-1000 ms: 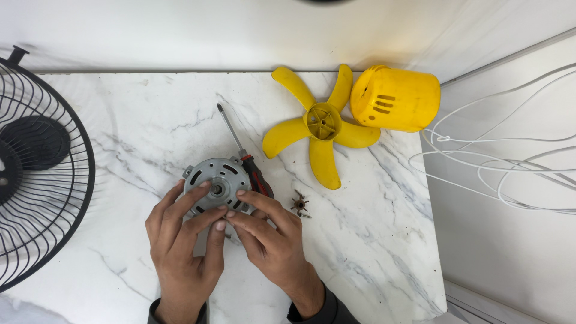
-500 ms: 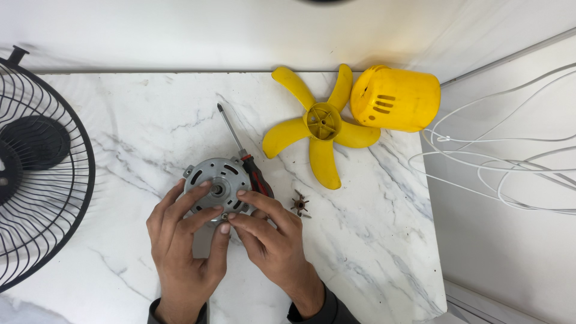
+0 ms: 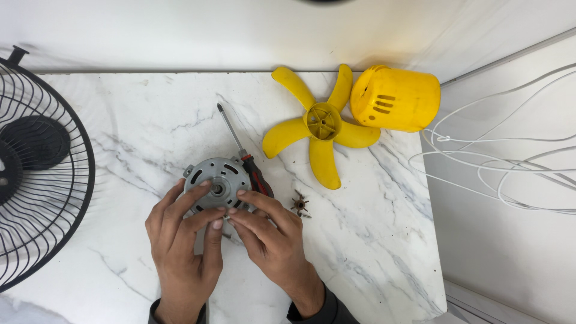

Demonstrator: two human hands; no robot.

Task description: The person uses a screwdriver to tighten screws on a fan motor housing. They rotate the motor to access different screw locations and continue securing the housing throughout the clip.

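One motor [image 3: 217, 183], one screwdriver [image 3: 245, 155], one fan blade [image 3: 321, 129] (five vanes), one yellow housing [image 3: 397, 99], one grille [image 3: 37, 162].

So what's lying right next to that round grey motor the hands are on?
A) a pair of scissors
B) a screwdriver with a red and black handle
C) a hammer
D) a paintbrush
B: a screwdriver with a red and black handle lies against the right side of the grey motor on the marble table.

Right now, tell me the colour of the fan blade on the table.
Bright yellow; the five-bladed fan blade shows best in the head view.
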